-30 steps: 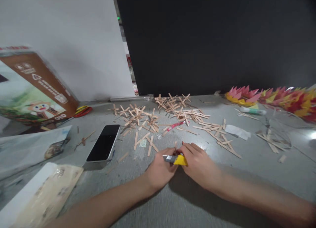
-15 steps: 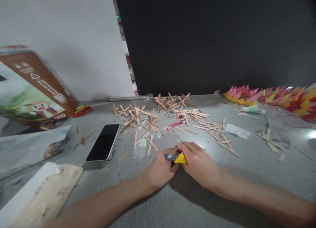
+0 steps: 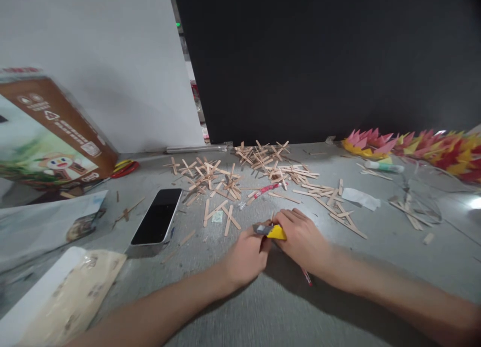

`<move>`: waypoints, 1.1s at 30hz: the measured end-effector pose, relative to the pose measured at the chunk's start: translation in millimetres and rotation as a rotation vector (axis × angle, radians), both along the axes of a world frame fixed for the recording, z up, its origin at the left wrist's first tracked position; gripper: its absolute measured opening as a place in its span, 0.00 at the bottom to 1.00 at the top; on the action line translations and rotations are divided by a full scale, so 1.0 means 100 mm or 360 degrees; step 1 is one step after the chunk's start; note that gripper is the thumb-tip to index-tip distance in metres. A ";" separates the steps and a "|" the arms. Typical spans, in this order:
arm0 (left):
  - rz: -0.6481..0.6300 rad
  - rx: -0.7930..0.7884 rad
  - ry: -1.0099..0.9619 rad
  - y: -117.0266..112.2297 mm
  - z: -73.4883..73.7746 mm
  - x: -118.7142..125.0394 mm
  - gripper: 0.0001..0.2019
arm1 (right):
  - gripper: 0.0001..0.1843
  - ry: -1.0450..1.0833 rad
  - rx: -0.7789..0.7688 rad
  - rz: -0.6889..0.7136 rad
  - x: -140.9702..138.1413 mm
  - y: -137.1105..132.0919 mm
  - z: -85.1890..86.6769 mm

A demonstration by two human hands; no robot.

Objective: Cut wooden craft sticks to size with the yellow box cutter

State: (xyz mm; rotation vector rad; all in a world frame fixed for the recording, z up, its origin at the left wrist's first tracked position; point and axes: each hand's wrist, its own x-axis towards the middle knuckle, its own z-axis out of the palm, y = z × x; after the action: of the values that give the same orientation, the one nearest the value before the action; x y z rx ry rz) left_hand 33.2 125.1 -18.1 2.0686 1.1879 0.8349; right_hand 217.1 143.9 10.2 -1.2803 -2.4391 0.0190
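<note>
down on the grey counter point(image 3: 368, 246), in the head view, both hands meet over a small yellow-and-grey utility knife point(image 3: 269, 230). the left hand point(image 3: 246, 256) is curled shut, its thumb and fingers pinching at the grey metal end of the knife, while the right hand point(image 3: 302, 239) wraps closed around the yellow body and presses it toward the counter. a short thin wooden stick point(image 3: 272, 217) pokes out just beyond the knife (whether the blade touches it i cannot tell, the fingers hide that spot). a thin red pen-like rod point(image 3: 306, 277) peeks from under the right wrist.

the step in hand looks like trimming or scoring a stick with the knife; the next move would call for steady downward pressure with the left fingertips kept clear of the edge.

beyond the hands lies a scatter of pale wooden craft sticks point(image 3: 259, 174), many glued into crosses. a black smartphone point(image 3: 157, 216) lies face up to the left, a brown printed cardboard box point(image 3: 48, 131) further left, and pink, red and yellow folded paper shapes point(image 3: 417, 147) along the far right.
</note>
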 end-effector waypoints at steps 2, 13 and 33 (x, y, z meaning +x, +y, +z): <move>0.0086 -0.0040 -0.0070 0.03 0.00 -0.01 0.09 | 0.08 0.0146 -0.0059 0.0021 0.03 0.06 -0.02; 0.0361 -0.0593 -0.0899 0.15 0.14 -0.09 0.16 | 0.17 0.0886 -0.0343 -0.0239 0.34 0.40 -0.28; 0.0200 -0.0621 -0.0904 0.05 0.13 -0.08 0.16 | 0.14 0.0614 -0.1484 -0.0018 0.08 -0.08 0.20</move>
State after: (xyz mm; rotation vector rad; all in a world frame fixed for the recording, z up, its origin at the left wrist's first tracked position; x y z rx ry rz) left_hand 25.5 129.7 -5.3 1.3317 1.0580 1.0604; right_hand 224.6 136.2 30.0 -1.4237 -2.0962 1.3906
